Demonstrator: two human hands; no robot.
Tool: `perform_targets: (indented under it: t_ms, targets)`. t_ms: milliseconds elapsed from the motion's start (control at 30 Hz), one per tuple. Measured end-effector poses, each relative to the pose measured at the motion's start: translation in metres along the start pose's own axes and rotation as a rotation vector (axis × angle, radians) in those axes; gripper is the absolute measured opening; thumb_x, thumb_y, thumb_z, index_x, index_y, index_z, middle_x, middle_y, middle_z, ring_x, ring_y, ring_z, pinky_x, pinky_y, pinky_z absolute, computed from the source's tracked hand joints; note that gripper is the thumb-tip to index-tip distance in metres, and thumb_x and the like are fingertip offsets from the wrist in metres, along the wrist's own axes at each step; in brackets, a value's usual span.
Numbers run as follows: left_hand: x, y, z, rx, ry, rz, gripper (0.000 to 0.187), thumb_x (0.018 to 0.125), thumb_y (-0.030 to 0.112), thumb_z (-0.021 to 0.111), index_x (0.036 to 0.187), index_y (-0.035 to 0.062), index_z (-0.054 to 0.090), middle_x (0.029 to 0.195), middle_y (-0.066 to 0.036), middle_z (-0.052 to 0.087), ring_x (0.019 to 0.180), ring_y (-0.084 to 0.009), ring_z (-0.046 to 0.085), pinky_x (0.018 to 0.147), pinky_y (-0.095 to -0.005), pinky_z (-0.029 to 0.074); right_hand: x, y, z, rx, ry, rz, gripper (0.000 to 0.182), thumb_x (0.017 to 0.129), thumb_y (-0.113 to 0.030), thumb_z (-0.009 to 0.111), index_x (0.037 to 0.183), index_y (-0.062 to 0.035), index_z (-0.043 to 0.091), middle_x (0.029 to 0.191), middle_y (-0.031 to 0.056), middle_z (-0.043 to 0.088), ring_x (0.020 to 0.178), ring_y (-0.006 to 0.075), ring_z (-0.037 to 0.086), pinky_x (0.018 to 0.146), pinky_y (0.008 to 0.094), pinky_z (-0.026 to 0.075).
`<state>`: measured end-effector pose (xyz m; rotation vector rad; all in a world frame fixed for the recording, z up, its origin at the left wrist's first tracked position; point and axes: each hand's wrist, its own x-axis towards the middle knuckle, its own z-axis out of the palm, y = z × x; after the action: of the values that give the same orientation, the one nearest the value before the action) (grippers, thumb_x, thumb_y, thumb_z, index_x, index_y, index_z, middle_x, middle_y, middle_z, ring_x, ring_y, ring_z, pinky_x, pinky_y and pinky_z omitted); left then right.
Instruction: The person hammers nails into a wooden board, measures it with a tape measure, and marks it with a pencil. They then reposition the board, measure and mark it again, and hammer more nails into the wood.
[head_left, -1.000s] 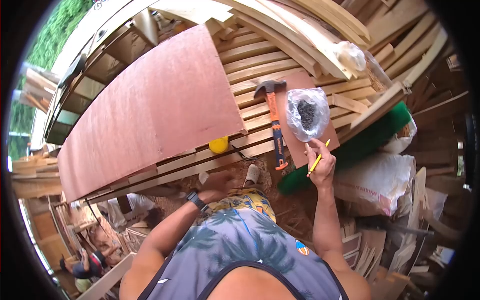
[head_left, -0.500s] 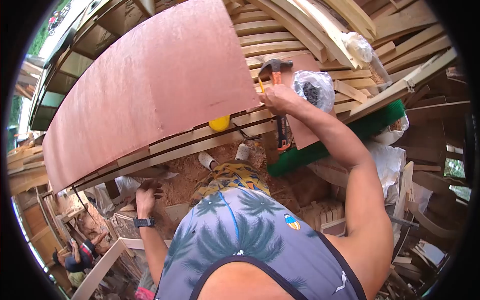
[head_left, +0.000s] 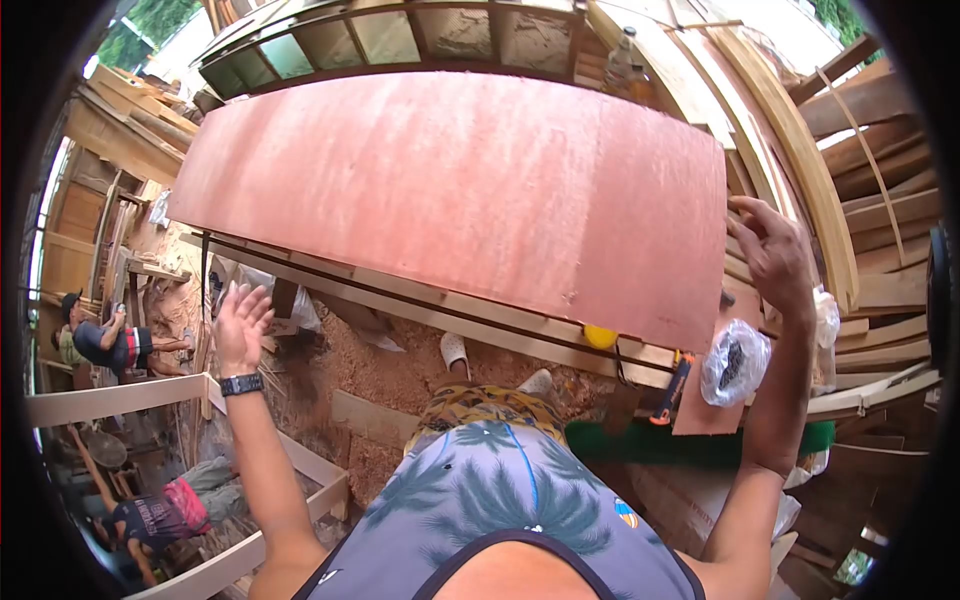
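A large pinkish plywood sheet (head_left: 430,200) lies across wooden strips in front of me. My left hand (head_left: 243,325), with a watch on its wrist, is raised below the sheet's left part, palm up, fingers spread, holding nothing. At the sheet's right edge is my right hand (head_left: 772,245), its fingers bent; whether they hold anything is too small to tell. Below that hand, the hammer (head_left: 675,388) shows mostly its handle beside a clear plastic bag of dark small pieces (head_left: 735,362), which rests on a small plywood piece (head_left: 693,415). Something yellow (head_left: 599,336) peeks out under the sheet's lower edge.
Long wooden strips (head_left: 790,150) curve along the right. A framed panel with glass-like panes (head_left: 385,38) stands behind the sheet. Two people (head_left: 105,335) (head_left: 160,520) are at the left, near a pale wooden frame (head_left: 120,400). Green material (head_left: 640,443) lies below the hammer.
The view has swung left. My right hand has left the hammer area for the sheet's right edge. My left hand has risen with its palm up. The pencil beside the right hand no longer shows.
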<state>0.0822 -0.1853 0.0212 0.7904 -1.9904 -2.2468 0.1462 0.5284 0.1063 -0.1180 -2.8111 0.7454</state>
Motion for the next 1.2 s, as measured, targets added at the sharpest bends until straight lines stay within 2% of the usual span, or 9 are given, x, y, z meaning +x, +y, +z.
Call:
perform_targets:
  t_ms: [67,200,333,567,767,833,900,933,1200]
  targets:
    - [0.028,0.001,0.018,-0.312,-0.035,-0.152,0.088,0.098,0.055,0.056,0.155,-0.0038,0.025,0.152,-0.022,0.044,0.134,-0.0336,0.05,0.111,-0.0475,0.042,0.042,-0.047,0.026,-0.01,-0.064,-0.074,0.031,0.094,-0.02,0.069,0.118,0.0011,0.069,0.083,0.0164,0.07,0.072,0.0271,0.067,0.072,0.0399,0.053]
    - [0.103,-0.014,0.005,-0.222,0.239,0.044,0.113,0.086,0.067,0.065,0.159,-0.004,0.018,0.163,-0.022,0.027,0.143,-0.0386,0.038,0.116,-0.0498,0.03,0.142,-0.105,0.129,-0.04,-0.008,-0.295,0.04,0.097,-0.034,0.068,0.12,-0.0012,0.069,0.105,0.0167,0.071,0.1,0.0308,0.066,0.089,0.0412,0.052]
    - [0.152,0.001,-0.023,-0.468,0.009,0.009,0.068,0.092,0.06,0.062,0.127,0.0023,0.055,0.117,-0.011,0.062,0.106,-0.0249,0.056,0.098,-0.0428,0.043,0.224,-0.175,0.191,-0.175,-0.124,-0.165,0.052,0.101,-0.05,0.055,0.121,-0.0041,0.069,0.123,0.018,0.069,0.12,0.0367,0.061,0.101,0.0459,0.048]
    - [0.168,0.008,-0.024,-0.233,0.177,0.124,0.041,0.092,0.049,0.069,0.111,0.012,0.066,0.093,-0.004,0.068,0.081,-0.0167,0.066,0.072,-0.0326,0.053,0.313,-0.232,0.268,-0.359,-0.486,0.054,0.082,0.101,-0.071,0.033,0.115,-0.0003,0.072,0.121,0.0263,0.068,0.116,0.0434,0.063,0.099,0.049,0.049]
    - [0.206,0.022,-0.041,-0.654,-0.064,0.145,0.052,0.095,0.047,0.067,0.133,0.011,0.061,0.122,-0.006,0.068,0.113,-0.0206,0.062,0.098,-0.0387,0.047,0.341,-0.187,0.291,-0.439,-0.589,-0.177,0.054,0.111,-0.042,0.025,0.162,-0.0387,0.008,0.105,0.0306,0.068,0.1,0.0438,0.067,0.092,0.0488,0.051]
    - [0.225,0.018,-0.039,-0.721,-0.091,0.138,0.054,0.095,0.044,0.067,0.134,0.0079,0.059,0.129,-0.006,0.066,0.117,-0.0234,0.061,0.105,-0.0419,0.045,0.335,-0.188,0.277,-0.308,-0.562,-0.198,0.053,0.109,-0.051,0.031,0.148,-0.0196,0.05,0.086,0.0318,0.063,0.08,0.0409,0.065,0.082,0.0491,0.051]
    - [0.231,0.024,-0.028,-0.703,-0.035,0.169,0.057,0.097,0.036,0.065,0.142,0.0023,0.052,0.143,-0.008,0.057,0.129,-0.0242,0.054,0.111,-0.042,0.042,0.337,-0.191,0.281,-0.265,-0.494,-0.015,0.071,0.105,-0.063,0.039,0.098,0.0021,0.069,0.069,0.0301,0.052,0.064,0.0371,0.058,0.074,0.0489,0.049]
    - [0.237,0.019,-0.026,-0.664,0.035,0.168,0.058,0.096,0.033,0.067,0.142,0.001,0.052,0.143,-0.008,0.057,0.129,-0.0239,0.053,0.112,-0.0415,0.041,0.332,-0.195,0.287,-0.159,-0.382,0.007,0.087,0.099,-0.071,0.045,0.067,0.0097,0.054,0.06,0.0284,0.046,0.056,0.0324,0.053,0.07,0.0468,0.049]
    - [0.235,0.024,-0.007,-0.653,0.247,0.202,0.033,0.092,0.02,0.069,0.114,-0.0037,0.065,0.119,-0.011,0.065,0.11,-0.0231,0.06,0.102,-0.0388,0.047,0.317,-0.21,0.274,-0.125,-0.119,-0.075,0.071,0.097,-0.054,0.066,0.061,0.0073,0.061,0.048,0.02,0.049,0.043,0.0193,0.045,0.05,0.0421,0.043]
